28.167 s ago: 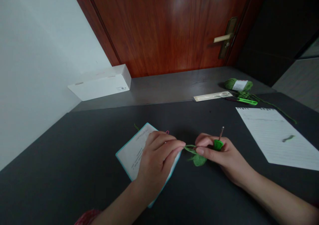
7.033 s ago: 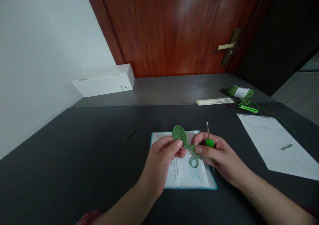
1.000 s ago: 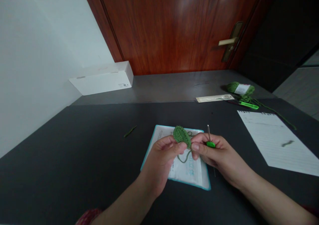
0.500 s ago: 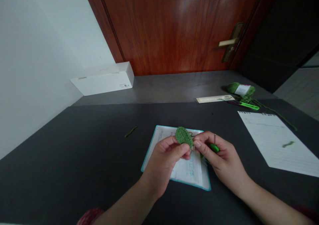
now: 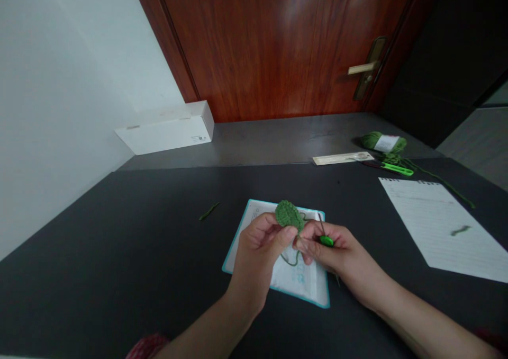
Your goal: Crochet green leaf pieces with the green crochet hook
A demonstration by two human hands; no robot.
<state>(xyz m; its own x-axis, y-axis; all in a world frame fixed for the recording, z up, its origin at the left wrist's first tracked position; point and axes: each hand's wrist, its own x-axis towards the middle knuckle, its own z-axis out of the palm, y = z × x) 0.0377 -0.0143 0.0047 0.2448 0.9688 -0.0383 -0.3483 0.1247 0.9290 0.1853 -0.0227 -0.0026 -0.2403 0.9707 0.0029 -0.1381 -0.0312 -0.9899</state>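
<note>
My left hand pinches a small green crocheted leaf by its lower edge, fingers closed. A loose yarn tail loops down below the leaf. My right hand is closed round a crochet hook with a green grip, its metal shaft pointing up beside the leaf. Both hands meet above a white card with a teal border lying on the dark table.
A lined paper sheet with a yarn scrap lies at the right. A green yarn ball, green snips and a long pale packet sit at the back right. A white box rests by the wall, a yarn scrap left of the card.
My right hand has shifted left and slightly down, bringing the hook's shaft upright close to the leaf. The leaf stays pinched in my left hand.
</note>
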